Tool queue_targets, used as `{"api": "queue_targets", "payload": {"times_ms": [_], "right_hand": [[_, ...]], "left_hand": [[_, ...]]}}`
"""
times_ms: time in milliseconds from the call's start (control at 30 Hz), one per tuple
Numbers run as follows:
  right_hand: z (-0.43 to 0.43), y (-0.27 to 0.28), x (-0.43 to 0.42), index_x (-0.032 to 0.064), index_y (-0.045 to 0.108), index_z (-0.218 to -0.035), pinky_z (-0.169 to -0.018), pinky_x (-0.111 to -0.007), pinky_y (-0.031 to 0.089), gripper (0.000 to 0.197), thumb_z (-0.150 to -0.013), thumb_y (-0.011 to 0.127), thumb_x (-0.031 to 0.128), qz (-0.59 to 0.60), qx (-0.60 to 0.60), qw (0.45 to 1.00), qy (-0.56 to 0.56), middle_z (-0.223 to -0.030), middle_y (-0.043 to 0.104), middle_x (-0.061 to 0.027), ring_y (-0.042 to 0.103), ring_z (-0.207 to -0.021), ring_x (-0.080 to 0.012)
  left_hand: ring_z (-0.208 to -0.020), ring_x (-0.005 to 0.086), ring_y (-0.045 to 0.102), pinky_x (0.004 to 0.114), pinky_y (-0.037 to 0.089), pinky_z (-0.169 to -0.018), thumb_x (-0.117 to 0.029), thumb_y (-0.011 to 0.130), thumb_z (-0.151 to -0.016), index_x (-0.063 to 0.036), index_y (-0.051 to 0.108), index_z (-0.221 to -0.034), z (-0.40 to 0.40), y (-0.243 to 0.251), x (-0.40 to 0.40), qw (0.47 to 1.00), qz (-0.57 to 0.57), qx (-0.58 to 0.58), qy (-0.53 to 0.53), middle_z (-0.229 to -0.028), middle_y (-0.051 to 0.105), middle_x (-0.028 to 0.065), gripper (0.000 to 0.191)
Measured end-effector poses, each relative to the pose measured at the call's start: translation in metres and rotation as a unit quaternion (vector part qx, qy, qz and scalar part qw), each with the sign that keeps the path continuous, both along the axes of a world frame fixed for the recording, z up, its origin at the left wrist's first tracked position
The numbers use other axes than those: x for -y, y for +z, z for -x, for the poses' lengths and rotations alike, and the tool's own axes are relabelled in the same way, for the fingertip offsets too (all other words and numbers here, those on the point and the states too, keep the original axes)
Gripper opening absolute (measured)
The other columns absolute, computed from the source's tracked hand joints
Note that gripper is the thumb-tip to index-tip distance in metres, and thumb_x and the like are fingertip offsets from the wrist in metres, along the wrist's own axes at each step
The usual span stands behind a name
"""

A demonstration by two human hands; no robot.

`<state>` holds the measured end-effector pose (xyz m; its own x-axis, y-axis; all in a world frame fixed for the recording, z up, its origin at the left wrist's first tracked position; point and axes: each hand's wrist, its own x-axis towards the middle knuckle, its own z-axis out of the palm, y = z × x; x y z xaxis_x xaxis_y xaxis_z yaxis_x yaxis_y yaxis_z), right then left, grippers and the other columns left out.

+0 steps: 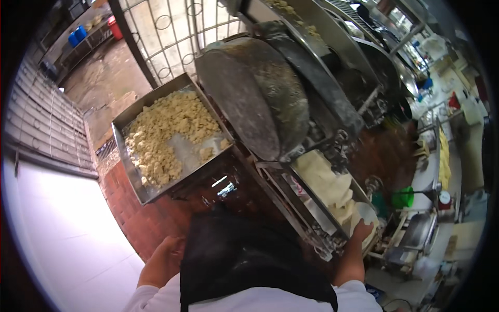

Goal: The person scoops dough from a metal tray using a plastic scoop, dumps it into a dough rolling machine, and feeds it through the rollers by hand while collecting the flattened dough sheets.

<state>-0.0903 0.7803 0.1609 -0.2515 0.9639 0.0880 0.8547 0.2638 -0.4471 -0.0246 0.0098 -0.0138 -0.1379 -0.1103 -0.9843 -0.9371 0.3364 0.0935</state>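
My right hand (362, 231) is at the near end of a long metal tray (340, 230), against a pale, rounded flat piece (366, 213). Whether the fingers grip that piece or only touch it cannot be told. Folded sheets of pale dough (325, 181) lie in the tray. My left hand (171, 246) hangs beside my black apron (237, 249), its fingers partly hidden, and no object shows in it. Ahead to the left, a square metal tray (156, 193) holds crumbly yellowish dough (171, 124).
A large machine with a rounded metal drum cover (249, 97) stands between the trays. Metal grille gates (175, 31) rise behind it. A white panel (66, 230) borders the left. Rightward are a green bucket (402, 197) and cluttered worktables. The red tile floor (132, 218) has wet-looking shine.
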Motion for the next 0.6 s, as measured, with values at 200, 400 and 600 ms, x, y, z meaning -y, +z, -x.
{"api": "queue_targets", "payload": {"times_ms": [200, 400, 600], "right_hand": [[-0.102, -0.009, -0.095, -0.0044, 0.046, -0.136, -0.09, -0.053, 0.049, 0.063, -0.078, 0.064, 0.011, 0.001, -0.036, 0.993, -0.116, -0.127, 0.056, -0.031, 0.061, -0.109, -0.0455], [-0.092, -0.025, -0.092, -0.0033, 0.048, -0.133, -0.097, -0.048, 0.045, 0.062, -0.076, 0.068, 0.014, 0.086, 0.139, 0.986, 0.012, -0.127, 0.057, -0.0252, 0.056, -0.117, -0.0424], [-0.057, -0.019, -0.126, -0.0014, 0.05, -0.132, -0.099, -0.047, 0.045, 0.061, -0.075, 0.066, 0.013, -0.09, 0.149, 0.985, -0.02, -0.127, 0.057, -0.0247, 0.056, -0.116, -0.0431]], "left_hand": [[-0.068, 0.029, 0.066, 0.045, 0.054, -0.057, -0.041, 0.062, -0.089, -0.0082, 0.066, -0.111, 0.064, -0.013, 0.027, 0.988, 0.063, -0.102, 0.093, -0.088, 0.066, 0.0126, 0.04], [-0.062, 0.0231, 0.064, 0.037, 0.05, -0.052, -0.037, 0.061, -0.09, -0.009, 0.062, -0.102, 0.126, 0.071, -0.046, 0.949, 0.086, -0.255, 0.165, -0.079, 0.064, 0.0094, 0.031], [-0.074, 0.0195, 0.067, 0.034, 0.053, -0.058, -0.033, 0.062, -0.09, -0.0057, 0.067, -0.108, 0.128, 0.095, -0.129, 0.967, 0.047, -0.219, -0.118, -0.09, 0.07, 0.0092, 0.033]]}}
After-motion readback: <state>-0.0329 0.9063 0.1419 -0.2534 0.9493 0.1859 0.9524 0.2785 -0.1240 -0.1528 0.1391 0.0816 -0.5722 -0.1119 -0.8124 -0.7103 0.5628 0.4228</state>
